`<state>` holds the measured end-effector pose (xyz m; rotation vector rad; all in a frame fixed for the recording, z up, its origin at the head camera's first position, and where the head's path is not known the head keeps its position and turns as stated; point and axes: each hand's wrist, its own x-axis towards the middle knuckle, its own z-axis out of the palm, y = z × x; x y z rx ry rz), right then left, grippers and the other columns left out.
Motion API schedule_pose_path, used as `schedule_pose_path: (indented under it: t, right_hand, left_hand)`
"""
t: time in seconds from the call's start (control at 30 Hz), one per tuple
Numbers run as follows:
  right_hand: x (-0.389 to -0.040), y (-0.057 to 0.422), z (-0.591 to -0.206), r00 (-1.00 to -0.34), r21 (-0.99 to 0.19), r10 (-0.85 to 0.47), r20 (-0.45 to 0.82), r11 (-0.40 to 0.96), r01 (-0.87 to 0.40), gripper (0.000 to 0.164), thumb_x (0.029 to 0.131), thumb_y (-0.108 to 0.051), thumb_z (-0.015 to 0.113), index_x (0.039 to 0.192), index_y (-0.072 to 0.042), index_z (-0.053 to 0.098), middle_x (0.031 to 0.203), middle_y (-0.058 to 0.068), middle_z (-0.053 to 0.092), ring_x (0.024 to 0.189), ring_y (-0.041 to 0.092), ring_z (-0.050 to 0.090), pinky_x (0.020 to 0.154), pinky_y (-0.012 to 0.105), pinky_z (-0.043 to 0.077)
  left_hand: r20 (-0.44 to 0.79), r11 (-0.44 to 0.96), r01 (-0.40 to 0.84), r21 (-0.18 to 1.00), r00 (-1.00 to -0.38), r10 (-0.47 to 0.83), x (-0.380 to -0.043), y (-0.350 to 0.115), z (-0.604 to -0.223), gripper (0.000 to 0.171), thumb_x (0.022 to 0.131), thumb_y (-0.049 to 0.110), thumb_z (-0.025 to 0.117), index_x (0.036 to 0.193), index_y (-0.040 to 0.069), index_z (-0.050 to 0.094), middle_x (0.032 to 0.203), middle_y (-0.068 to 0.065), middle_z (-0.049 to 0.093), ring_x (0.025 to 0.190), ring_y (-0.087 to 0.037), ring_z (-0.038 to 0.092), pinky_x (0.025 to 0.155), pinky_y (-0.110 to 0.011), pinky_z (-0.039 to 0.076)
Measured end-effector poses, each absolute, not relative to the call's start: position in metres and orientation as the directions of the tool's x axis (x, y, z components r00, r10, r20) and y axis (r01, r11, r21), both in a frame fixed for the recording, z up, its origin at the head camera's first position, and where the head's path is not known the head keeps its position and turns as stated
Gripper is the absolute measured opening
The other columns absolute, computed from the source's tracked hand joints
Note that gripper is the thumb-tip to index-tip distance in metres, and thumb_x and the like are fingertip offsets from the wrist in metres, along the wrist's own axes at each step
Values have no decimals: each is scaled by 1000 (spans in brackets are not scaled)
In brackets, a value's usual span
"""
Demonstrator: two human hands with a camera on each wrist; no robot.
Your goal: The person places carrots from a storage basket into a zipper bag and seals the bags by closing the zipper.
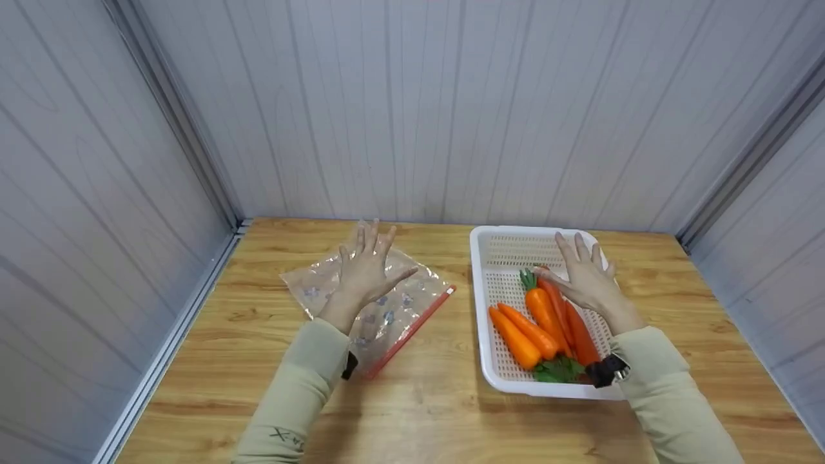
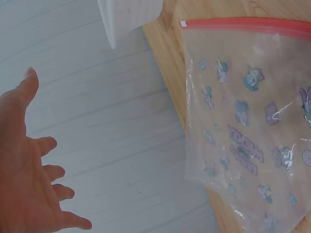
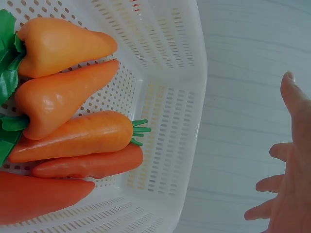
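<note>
My left hand point(image 1: 364, 274) is spread, fingers straight, above a clear plastic zip bag point(image 1: 403, 303) with a red slider strip point(image 1: 419, 328) and small printed figures. In the left wrist view the bag point(image 2: 243, 111) lies flat, and the left hand point(image 2: 29, 170) is apart from it and holds nothing. My right hand point(image 1: 590, 280), fingers likewise spread, hovers over the right side of a white perforated basket point(image 1: 477, 290). Several orange carrots point(image 1: 544, 312) with green tops lie inside it. The right wrist view shows the right hand point(image 3: 291, 179) empty, beyond the basket's rim point(image 3: 199, 87).
Both things rest on a wooden table point(image 1: 438, 412). A pale panelled wall point(image 1: 412, 116) rises behind its far edge, with side panels at left and right. Metal framing point(image 1: 174, 335) runs along the table's left edge.
</note>
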<state>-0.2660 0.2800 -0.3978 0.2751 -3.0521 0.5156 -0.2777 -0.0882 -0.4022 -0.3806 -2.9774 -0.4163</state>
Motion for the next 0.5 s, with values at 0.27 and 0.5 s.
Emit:
schedule_pose_path:
  t: [0.27,0.5]
  right_hand:
    - [-261,276,-397,-971,-315,-204,121,920,-232,83,82,-60,43,142,-10,14,142,27,9,123,54,7,87,72,2]
    - [-258,272,-397,-957,-303,-222,186,914,-271,78,83,-58,44,139,-7,24,139,26,21,122,47,20,87,70,9]
  left_hand:
    - [190,917,284,282,-953,237,-273,-87,-405,82,79,63,45,142,19,18,147,-11,4,131,-35,5,96,-63,9]
    - [308,913,312,263,-924,226,-269,-87,-410,73,79,53,55,135,11,37,143,-14,21,127,-39,21,91,-61,27]
